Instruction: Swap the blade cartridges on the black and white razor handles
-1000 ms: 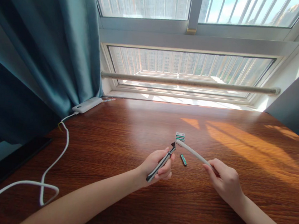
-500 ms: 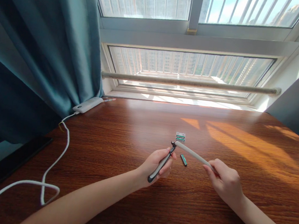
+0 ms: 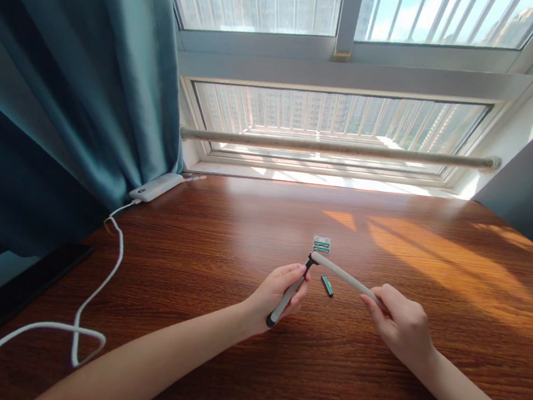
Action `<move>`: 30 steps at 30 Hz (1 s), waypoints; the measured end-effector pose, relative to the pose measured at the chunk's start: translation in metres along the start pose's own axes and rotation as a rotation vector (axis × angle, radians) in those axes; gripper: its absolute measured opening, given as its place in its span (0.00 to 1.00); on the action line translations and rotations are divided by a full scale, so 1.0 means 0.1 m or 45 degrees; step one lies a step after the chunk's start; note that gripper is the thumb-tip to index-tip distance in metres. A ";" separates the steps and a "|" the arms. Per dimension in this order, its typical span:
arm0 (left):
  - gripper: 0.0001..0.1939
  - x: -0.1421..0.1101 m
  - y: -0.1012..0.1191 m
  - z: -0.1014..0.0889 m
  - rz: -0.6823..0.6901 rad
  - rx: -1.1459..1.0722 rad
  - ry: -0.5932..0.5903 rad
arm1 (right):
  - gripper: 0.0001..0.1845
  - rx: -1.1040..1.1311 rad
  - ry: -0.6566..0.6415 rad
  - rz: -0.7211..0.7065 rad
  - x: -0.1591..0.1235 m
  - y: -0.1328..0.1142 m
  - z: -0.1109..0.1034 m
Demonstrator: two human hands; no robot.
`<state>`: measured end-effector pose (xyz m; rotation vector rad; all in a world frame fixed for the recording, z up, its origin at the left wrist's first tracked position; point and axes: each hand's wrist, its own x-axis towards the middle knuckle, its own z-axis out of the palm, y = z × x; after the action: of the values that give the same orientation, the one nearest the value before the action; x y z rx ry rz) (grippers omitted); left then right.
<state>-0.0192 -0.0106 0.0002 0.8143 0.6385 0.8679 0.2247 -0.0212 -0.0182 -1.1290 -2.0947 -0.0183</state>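
toothbrush (image 3: 344, 276), bristles out of sight

- Surface (image 3: 235, 222): brown wood grain, sunlit toward its far right corner.
- Curtain (image 3: 113, 60): blue, hanging by the left edge.
- Box (image 3: 156, 187): white, at the far left corner, beside the curtain.
- Cable (image 3: 120, 247): white, from the box along the left edge, looped toward the near left corner.
- Slab (image 3: 15, 290): black, by the left edge.
- Window (image 3: 262, 68): beyond the far edge.
- Rail (image 3: 340, 148): pale, crossing the window low down.
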 end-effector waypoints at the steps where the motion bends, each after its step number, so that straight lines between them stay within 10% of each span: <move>1: 0.12 0.00 0.00 0.00 0.004 -0.001 -0.001 | 0.10 0.005 0.016 0.022 0.00 0.00 0.00; 30: 0.13 0.01 -0.01 0.00 0.012 0.065 0.001 | 0.11 0.007 -0.030 0.060 0.00 -0.03 -0.01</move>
<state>-0.0183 -0.0102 -0.0004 0.8632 0.6603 0.8635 0.2231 -0.0228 -0.0164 -1.1806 -2.0869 0.0231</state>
